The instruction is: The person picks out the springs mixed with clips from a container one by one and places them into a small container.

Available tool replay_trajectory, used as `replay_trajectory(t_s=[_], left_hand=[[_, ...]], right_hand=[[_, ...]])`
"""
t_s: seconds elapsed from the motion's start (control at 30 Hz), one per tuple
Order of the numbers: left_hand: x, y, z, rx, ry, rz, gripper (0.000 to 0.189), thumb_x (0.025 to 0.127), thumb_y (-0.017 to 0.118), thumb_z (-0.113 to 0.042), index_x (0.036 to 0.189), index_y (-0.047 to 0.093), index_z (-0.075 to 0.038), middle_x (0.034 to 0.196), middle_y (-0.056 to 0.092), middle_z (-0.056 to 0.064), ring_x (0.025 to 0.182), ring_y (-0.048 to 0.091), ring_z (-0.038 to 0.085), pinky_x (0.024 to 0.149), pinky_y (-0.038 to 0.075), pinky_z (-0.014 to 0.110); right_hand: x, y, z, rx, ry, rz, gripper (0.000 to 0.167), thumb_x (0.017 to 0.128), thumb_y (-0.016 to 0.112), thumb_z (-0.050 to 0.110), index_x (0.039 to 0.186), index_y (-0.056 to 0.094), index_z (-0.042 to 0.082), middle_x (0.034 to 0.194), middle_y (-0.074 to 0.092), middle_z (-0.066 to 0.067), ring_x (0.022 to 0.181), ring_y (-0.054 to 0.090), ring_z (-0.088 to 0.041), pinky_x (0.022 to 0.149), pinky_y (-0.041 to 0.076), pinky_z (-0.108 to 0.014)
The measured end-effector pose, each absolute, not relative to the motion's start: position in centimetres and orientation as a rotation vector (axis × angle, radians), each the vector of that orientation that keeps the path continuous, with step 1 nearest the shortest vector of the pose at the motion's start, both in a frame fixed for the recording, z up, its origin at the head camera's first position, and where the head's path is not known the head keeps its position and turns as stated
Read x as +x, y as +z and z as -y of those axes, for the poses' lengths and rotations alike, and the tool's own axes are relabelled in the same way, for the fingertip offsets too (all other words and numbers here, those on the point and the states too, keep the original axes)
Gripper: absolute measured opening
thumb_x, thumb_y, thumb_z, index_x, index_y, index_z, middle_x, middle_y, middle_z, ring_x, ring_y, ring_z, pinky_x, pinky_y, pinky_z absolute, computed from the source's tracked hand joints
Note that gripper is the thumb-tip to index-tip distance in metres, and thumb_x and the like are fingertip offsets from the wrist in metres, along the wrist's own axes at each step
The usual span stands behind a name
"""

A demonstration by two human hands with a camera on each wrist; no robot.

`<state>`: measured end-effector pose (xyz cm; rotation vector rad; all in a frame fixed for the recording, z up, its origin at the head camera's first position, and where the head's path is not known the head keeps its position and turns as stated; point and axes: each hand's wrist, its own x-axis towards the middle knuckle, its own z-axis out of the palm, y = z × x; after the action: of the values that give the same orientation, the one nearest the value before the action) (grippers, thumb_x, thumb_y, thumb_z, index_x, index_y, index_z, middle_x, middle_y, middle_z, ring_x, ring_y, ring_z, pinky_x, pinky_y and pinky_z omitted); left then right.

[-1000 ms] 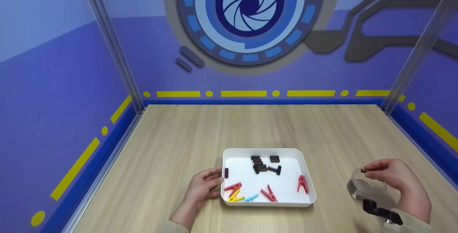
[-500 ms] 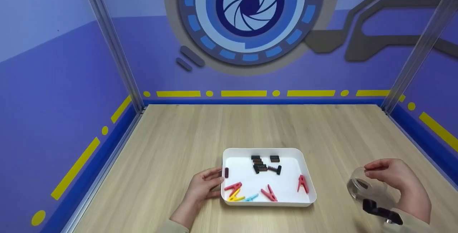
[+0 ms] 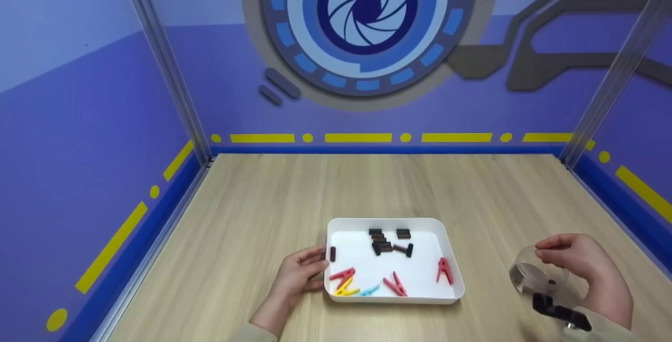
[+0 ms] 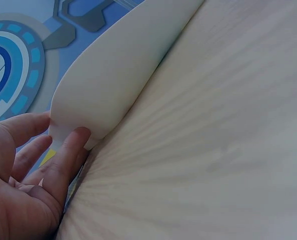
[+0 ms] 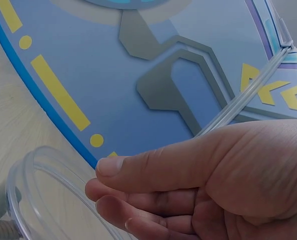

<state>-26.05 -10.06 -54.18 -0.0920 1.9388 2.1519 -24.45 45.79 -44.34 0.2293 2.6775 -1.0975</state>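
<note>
The small dark piece [image 3: 552, 282] appears to lie in the clear jar [image 3: 518, 278] on your right; you cannot tell what else it contains. Your right hand [image 3: 577, 258] is over its rim, relaxed fingers showing nothing between them. The transfer looks unfinished: black-and-brown pieces [image 3: 385, 246] and clothes pegs [image 3: 401, 290] lie in the white tray [image 3: 420, 266], which your left hand [image 3: 300, 272] grips by its left wall on the bench [image 3: 273, 200].

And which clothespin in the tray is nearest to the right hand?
The red clothespin by the right wall of the tray; the other four lie farther left.
</note>
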Motion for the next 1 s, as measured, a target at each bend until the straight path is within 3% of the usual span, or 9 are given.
replay_trajectory(t_s=[0.23, 0.53, 0.77, 1.0], left_hand=[[-25.9, -54.2, 10.0, -0.093, 2.153, -1.936, 0.055, 0.093, 0.075, -0.011, 0.144, 0.057, 0.0, 0.142, 0.061, 0.023, 0.109, 0.072, 0.021, 0.07, 0.066, 0.033], [-26.0, -54.2, 9.9, -0.106, 2.155, -1.929, 0.054, 0.093, 0.075, -0.01, 0.144, 0.057, -0.001, 0.142, 0.062, 0.023, 0.11, 0.073, 0.022, 0.073, 0.066, 0.035], [-26.0, -54.1, 10.0, -0.101, 2.156, -1.929, 0.054, 0.093, 0.074, -0.009, 0.144, 0.057, -0.001, 0.142, 0.062, 0.023, 0.11, 0.072, 0.022, 0.073, 0.066, 0.035], [-26.0, -54.1, 10.0, -0.097, 2.157, -1.923, 0.055, 0.093, 0.075, -0.01, 0.144, 0.056, 0.0, 0.142, 0.062, 0.023, 0.111, 0.072, 0.023, 0.073, 0.066, 0.035]], right_hand=[[-24.5, -44.3, -45.7, 0.225, -1.11, -2.675, 0.048, 0.096, 0.073, 0.032, 0.123, 0.066, -0.007, 0.104, 0.077, -0.004, 0.094, 0.069, -0.013, 0.088, 0.06, -0.044], [-24.6, -43.8, -44.8, 0.193, -1.14, -2.725, 0.051, 0.095, 0.074, 0.035, 0.126, 0.066, -0.004, 0.103, 0.077, 0.002, 0.089, 0.066, -0.005, 0.077, 0.054, -0.023], [-24.9, -43.5, -43.0, 0.171, -1.176, -2.738, 0.05, 0.098, 0.069, 0.038, 0.127, 0.065, -0.002, 0.104, 0.077, 0.0, 0.091, 0.069, -0.01, 0.078, 0.055, -0.025], [-25.4, -43.5, -40.6, 0.087, -1.278, -2.739, 0.047, 0.1, 0.067, 0.033, 0.129, 0.062, -0.004, 0.109, 0.077, -0.004, 0.088, 0.071, -0.006, 0.074, 0.057, -0.025]])
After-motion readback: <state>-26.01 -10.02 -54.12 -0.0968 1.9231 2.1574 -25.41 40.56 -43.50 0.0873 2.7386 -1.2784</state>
